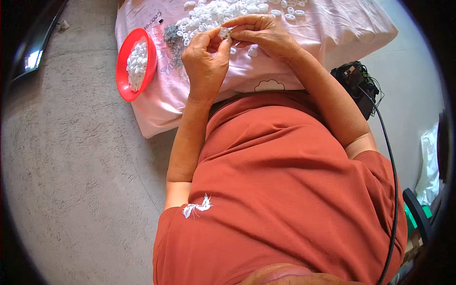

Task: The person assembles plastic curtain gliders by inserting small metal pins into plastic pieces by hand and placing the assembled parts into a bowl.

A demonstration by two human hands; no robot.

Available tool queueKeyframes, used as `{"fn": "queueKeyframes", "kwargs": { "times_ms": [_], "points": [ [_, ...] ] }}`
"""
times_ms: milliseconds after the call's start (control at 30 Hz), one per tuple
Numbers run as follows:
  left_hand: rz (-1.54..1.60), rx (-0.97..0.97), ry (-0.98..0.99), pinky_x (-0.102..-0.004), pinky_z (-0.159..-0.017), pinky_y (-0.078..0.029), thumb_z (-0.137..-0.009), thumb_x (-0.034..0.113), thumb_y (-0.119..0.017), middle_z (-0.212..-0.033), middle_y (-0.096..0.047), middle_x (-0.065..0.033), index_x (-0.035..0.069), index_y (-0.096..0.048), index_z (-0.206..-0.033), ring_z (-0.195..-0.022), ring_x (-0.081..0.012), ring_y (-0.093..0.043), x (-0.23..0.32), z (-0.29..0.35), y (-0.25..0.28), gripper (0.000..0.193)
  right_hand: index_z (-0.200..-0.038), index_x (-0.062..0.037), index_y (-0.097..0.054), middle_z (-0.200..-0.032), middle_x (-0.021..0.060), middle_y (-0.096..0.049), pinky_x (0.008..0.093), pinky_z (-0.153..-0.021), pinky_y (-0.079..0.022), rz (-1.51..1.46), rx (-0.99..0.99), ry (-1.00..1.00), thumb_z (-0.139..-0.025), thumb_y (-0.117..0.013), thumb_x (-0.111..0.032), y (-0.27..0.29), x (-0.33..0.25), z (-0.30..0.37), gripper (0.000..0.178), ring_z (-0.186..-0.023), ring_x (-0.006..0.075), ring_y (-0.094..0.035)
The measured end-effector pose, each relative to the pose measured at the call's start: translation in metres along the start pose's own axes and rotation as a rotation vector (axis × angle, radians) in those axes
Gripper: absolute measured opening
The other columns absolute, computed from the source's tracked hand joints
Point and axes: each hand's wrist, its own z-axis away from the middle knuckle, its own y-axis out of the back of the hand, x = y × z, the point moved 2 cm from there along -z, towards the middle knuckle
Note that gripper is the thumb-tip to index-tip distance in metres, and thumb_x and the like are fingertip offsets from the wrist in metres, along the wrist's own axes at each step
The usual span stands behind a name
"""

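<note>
Between the fingertips of both hands is a small white plastic piece, held just above the near side of the table. My left hand pinches it from the left with thumb and fingers. From the right, the fingers of my right hand are closed at its other edge. Beyond the hands lies a heap of white oval plastic pieces with small holes in them. Left of my left hand sits a pile of tiny grey metal bits, too small to make out. A few loose white pieces lie under my right hand.
A red bowl filled with white pieces stands at the table's left edge. Pink patterned cloth covers the table. Right of my right arm is a black device with wires; a black cable runs down beside me.
</note>
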Motion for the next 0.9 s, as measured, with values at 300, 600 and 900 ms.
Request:
{"fn": "queueKeyframes", "kwargs": {
  "times_ms": [300,600,900],
  "points": [
    [0.042,-0.008,-0.003,-0.0276,-0.062,-0.054,-0.077,0.002,-0.074,-0.08,-0.067,-0.0088,-0.001,-0.07,-0.099,-0.064,-0.0151,-0.067,-0.001,-0.002,-0.001,0.023,-0.125,-0.0012,-0.064,-0.105,0.0091,-0.071,0.0252,-0.084,-0.056,-0.069,-0.021,0.017,-0.094,-0.065,-0.013,0.001,0.003,-0.001,0.033,-0.092,0.0122,-0.068],
    [0.123,-0.083,0.102,-0.0243,-0.07,-0.055,-0.081,0.003,-0.074,-0.088,-0.07,-0.0071,-0.002,-0.069,-0.105,-0.075,-0.0114,-0.067,-0.003,-0.001,0.001,0.025,-0.122,-0.0005,-0.066,-0.105,0.0081,-0.071,0.0246,-0.081,-0.056,-0.018,-0.001,0.05,-0.094,-0.066,-0.011,0.003,0.007,-0.002,0.03,-0.089,0.0115,-0.068],
    [0.159,-0.106,0.137,-0.0248,-0.071,-0.054,-0.082,0.005,-0.076,-0.087,-0.07,-0.0073,-0.002,-0.07,-0.104,-0.076,-0.0121,-0.067,-0.012,-0.002,0.0,0.024,-0.12,0.0004,-0.066,-0.103,0.0079,-0.071,0.0247,-0.081,-0.056,-0.029,-0.026,0.071,-0.094,-0.066,-0.011,0.002,0.005,-0.001,0.028,-0.089,0.012,-0.068]
  ]
}}
